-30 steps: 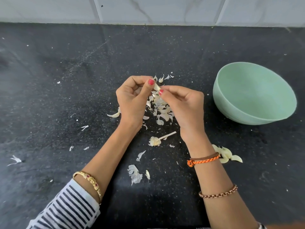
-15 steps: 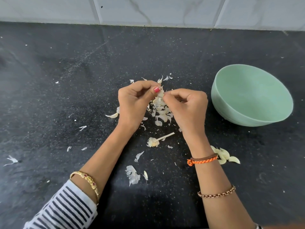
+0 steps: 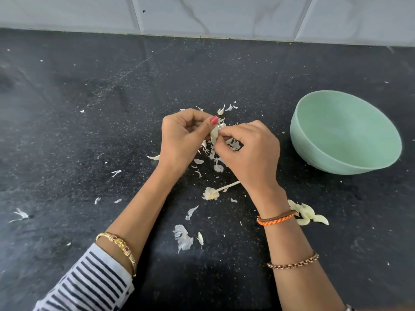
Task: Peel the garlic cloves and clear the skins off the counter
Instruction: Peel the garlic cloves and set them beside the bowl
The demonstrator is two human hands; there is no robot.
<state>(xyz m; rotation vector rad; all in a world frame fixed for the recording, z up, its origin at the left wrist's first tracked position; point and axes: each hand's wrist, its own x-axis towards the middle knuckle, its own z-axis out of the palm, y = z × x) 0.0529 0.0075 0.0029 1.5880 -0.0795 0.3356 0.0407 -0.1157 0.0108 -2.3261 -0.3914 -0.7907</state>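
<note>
Both grips closed on one garlic clove (image 3: 214, 132) at frame centre: left hand (image 3: 182, 140) pinches its upper end under the thumb, right hand (image 3: 249, 151) picks at the skin from the right. We read the clove's long axis as roughly top-to-bottom in frame, probably. Skins (image 3: 215, 162) litter the worktop (image 3: 89, 131) directly below. Versus earlier, the right thumb now tucks lower; bowl (image 3: 301, 140) unmoved at right.

left hand (image 3: 182, 140): fingers curled, thumb pinching a clove (image 3: 214, 133) | right hand (image 3: 249, 153): fingers curled, fingertips on the same clove | hands meet at centre, forearms angled inward
</note>
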